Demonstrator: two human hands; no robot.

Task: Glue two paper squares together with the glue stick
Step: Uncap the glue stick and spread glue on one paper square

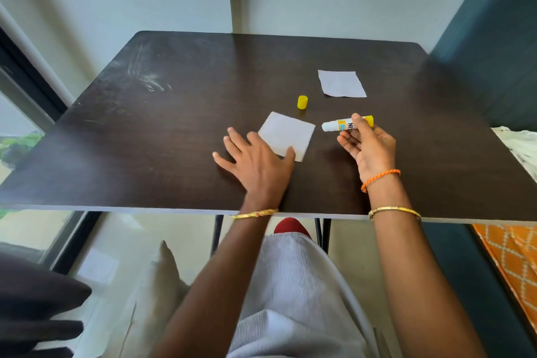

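Observation:
A white paper square (287, 134) lies near the middle of the dark table (174, 131). My left hand (255, 157) rests flat with spread fingers on that square's near-left corner, thumb on the paper. My right hand (369, 145) holds the uncapped glue stick (340, 124) sideways just above the table, its white tip pointing left toward the square, a short gap away. The yellow cap (302, 102) stands upright beyond the near square. A second white paper square (341, 83) lies farther back on the right.
A dark teal chair or sofa (494, 52) stands at the table's right side, with patterned orange fabric (511, 259) below it. A window frame (26, 78) runs along the left. White walls close off the far edge.

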